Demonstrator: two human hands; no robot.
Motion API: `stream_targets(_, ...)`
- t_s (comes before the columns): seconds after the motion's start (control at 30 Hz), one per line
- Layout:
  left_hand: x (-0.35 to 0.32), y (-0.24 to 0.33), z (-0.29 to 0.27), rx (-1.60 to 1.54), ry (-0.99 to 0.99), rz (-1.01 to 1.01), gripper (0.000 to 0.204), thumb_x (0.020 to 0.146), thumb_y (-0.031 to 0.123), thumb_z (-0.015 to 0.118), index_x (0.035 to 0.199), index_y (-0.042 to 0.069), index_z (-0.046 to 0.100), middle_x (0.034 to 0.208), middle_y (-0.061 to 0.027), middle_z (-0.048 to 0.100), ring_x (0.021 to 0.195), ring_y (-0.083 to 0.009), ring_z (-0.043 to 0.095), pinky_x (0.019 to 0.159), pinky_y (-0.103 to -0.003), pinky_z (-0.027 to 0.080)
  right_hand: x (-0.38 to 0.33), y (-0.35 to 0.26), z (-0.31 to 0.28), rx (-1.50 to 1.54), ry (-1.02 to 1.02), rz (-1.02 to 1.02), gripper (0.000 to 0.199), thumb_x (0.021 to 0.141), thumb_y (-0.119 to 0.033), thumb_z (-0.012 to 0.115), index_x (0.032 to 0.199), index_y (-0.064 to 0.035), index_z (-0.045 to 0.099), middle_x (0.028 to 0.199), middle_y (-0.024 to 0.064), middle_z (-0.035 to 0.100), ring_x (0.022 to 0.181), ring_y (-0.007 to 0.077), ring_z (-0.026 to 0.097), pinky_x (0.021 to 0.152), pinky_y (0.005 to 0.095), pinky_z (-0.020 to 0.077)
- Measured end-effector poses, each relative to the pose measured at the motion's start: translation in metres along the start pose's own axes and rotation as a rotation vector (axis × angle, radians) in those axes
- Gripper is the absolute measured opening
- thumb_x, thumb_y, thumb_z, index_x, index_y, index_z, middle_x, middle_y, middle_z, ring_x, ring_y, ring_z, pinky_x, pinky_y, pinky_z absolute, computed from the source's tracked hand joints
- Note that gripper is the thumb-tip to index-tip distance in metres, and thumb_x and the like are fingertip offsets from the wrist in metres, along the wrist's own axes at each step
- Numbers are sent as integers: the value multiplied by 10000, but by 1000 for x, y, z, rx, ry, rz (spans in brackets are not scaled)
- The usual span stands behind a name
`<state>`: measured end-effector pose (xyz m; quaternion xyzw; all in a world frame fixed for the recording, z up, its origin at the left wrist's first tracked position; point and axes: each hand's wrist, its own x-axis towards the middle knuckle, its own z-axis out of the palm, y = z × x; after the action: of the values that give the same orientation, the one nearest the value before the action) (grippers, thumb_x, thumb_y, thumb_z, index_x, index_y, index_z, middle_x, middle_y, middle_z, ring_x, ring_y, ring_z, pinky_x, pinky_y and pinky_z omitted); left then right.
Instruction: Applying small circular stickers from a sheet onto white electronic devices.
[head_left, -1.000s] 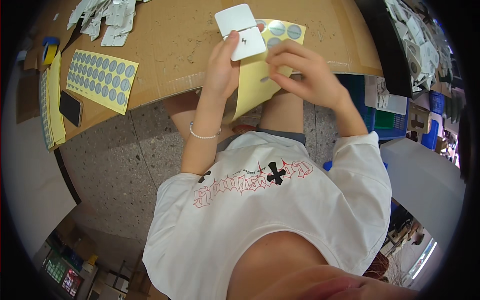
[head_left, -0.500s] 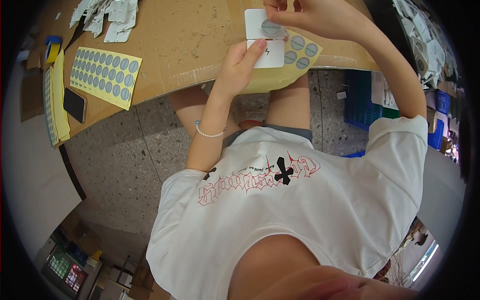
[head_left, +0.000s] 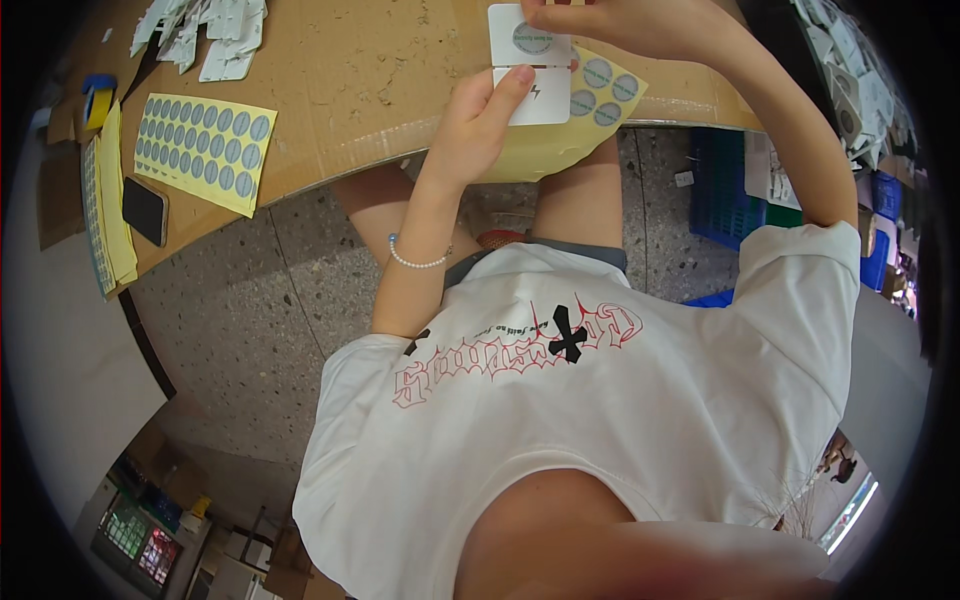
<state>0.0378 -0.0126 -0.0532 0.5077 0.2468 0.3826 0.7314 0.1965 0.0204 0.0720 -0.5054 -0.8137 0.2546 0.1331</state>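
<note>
At the top centre of the frame, the left hand [head_left: 478,125] grips a white card [head_left: 530,62] from below, thumb on its lower half. The right hand [head_left: 625,22], fingers closed, presses on the card's upper edge beside a round grey sticker [head_left: 531,38]. A yellow sticker sheet [head_left: 590,100] lies underneath on the cardboard-covered table [head_left: 370,80].

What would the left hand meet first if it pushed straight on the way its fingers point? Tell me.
The left hand already touches the white box; straight on, it would probably meet the right hand at the box's top, though depth is unclear.
</note>
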Motion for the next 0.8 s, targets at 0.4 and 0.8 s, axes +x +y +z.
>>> stream_targets(0.4,2,-13,-5,1,-5,9,353,907,282,426,919,-42,565,788,-10,589,706,-49,504,621,-210,422,-5,-16,3,-62,55,15,134,700,-108,565,697,25,583,722,176,580,700,308,571,630,343,450)
stream_targets(0.8,0,3,-8,-57,-18,-20,368,907,300,422,959,-36,564,842,-19,589,753,-56,514,665,-209,425,0,-4,5,186,176,19,183,730,-152,602,802,14,582,689,137,567,638,217,560,570,315,438)
